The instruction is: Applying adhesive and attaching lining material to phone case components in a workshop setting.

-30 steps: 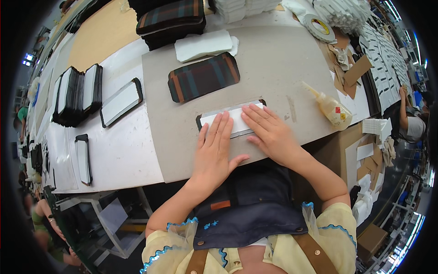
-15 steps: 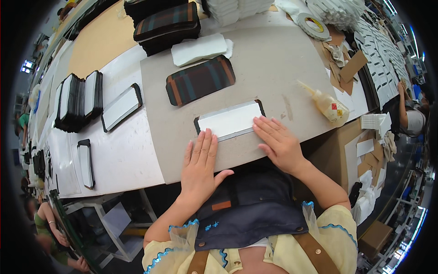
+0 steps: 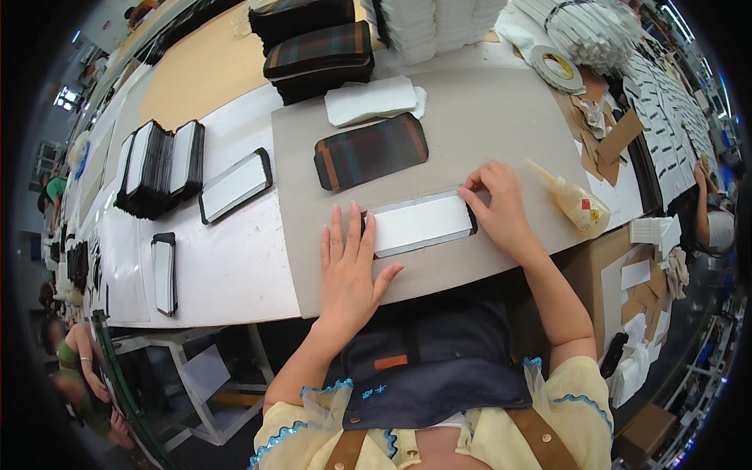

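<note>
A white rectangular panel (image 3: 423, 225) with grey strips along its long sides and black fabric at its ends lies on the grey board (image 3: 501, 133) in front of me. My left hand (image 3: 348, 270) rests flat at the panel's left end, fingers spread and thumb out. At the far right corner my right hand (image 3: 499, 205) has its thumb and forefinger pinched together on the panel's black edge. What exactly sits between those fingertips is hidden. Beyond the panel lies a dark plaid fabric piece (image 3: 372, 151), with a few white pads (image 3: 372, 102) behind it.
Stacked plaid pieces (image 3: 317, 51) stand at the back. Leftward are upright finished-edge panels (image 3: 145, 168), a single panel (image 3: 235, 188) and a narrower one (image 3: 164, 274). A glue bottle (image 3: 580, 205) lies at right, below a tape roll (image 3: 558, 70). Another person (image 3: 717, 219) works far right.
My right hand has gone from lying flat on the panel to a pinch at its far right corner. The panel now sits turned slightly differently. My left hand stays flat at the left end.
</note>
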Tool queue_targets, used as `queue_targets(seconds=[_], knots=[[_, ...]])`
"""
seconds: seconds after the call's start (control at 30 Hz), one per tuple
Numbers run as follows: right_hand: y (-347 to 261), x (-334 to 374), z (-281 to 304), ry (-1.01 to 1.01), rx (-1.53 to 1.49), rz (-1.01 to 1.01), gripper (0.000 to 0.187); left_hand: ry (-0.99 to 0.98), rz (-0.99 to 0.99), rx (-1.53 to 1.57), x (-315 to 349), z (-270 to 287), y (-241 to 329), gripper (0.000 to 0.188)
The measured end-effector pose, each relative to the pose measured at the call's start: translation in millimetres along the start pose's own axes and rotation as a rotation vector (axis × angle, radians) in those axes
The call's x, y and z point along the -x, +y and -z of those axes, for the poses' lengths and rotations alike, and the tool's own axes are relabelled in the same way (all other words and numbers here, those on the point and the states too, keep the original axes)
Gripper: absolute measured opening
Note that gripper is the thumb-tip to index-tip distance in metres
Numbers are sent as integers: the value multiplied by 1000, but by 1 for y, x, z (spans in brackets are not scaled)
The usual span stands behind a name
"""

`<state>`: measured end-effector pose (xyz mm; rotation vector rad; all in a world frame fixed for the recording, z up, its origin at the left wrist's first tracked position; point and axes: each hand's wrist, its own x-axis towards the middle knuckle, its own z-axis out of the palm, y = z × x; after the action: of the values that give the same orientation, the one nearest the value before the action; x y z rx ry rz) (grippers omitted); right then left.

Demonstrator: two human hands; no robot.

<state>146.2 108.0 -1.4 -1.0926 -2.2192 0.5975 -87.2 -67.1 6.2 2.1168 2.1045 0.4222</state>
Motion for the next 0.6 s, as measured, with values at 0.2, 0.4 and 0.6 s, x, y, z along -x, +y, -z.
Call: queue_targets(seconds=[0.2, 0.4, 0.6], knots=[[-15, 10, 3, 142, -48, 182, 15, 272, 136, 157, -12, -7, -17, 64], [-10, 25, 4, 247, -311, 240, 14, 348, 255, 703, -16, 15, -30, 22], [-16, 11, 12, 236, -351, 132, 14, 828, 503, 919, -2, 67, -153, 14]])
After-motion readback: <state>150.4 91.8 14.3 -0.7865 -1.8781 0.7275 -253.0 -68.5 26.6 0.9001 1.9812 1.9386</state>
